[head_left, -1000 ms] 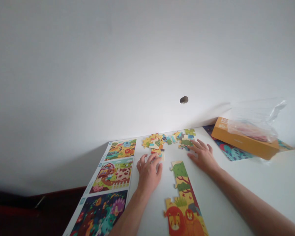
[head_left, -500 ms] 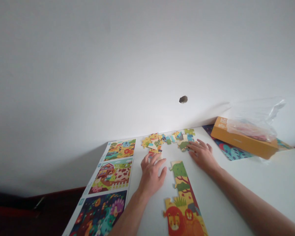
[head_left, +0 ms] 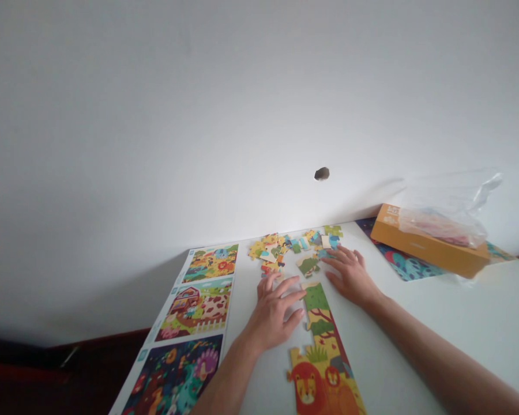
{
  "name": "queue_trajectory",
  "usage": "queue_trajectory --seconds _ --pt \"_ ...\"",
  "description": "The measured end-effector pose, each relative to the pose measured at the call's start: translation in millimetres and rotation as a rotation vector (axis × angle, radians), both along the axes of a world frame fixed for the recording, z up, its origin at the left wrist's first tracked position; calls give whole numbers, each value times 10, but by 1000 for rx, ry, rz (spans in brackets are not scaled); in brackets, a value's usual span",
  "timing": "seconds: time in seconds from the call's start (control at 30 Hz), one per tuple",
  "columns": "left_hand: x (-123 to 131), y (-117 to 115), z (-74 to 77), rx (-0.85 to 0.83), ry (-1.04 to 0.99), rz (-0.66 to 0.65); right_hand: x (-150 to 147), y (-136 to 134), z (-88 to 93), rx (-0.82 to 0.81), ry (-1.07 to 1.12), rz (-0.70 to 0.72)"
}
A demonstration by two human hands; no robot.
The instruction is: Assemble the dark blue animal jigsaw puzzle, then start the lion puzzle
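Note:
My left hand (head_left: 273,316) hovers low over the table with its fingers spread, between the picture sheet and a joined strip of puzzle (head_left: 322,328) showing green trees and two lions. Its fingertips reach toward the strip's far left corner. My right hand (head_left: 350,274) has its fingers stretched out and lies to the right of a loose green puzzle piece (head_left: 308,266). That piece lies just beyond the strip's far end, apart from it. The right fingertips partly cover other pieces. Farther back is a loose heap of puzzle pieces (head_left: 269,249).
To the left lies a sheet with three printed pictures (head_left: 200,308). A yellow-orange box (head_left: 428,248) rests at the right on a dark printed sheet (head_left: 400,265), with a clear plastic bag (head_left: 450,222) on top. The wall (head_left: 242,144), with a hole, stands behind the table.
The green piece has moved left and nearer, away from the other pieces. My right hand has shifted slightly left, and my left hand has moved right toward the strip.

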State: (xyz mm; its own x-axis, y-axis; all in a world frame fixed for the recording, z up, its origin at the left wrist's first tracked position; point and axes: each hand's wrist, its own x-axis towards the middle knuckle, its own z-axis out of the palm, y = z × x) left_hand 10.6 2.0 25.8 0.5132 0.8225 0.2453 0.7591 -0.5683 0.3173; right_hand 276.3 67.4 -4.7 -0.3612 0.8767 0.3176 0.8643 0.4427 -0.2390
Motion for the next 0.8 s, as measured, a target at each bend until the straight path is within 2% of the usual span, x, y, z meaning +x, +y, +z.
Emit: queue_trajectory --seconds 0.1,0.43,0.63,0.8 --pt "8 -8 13 -10 -10 5 10 13 12 4 17 -37" --pt "22 -16 30 -4 -18 4 -125 -94 105 -70 -53 134" --pt "57 -35 61 -50 -2 -10 -85 -55 75 -56 -33 31" --pt "70 -51 72 -75 -17 -20 -64 -38 79 -17 -1 12"
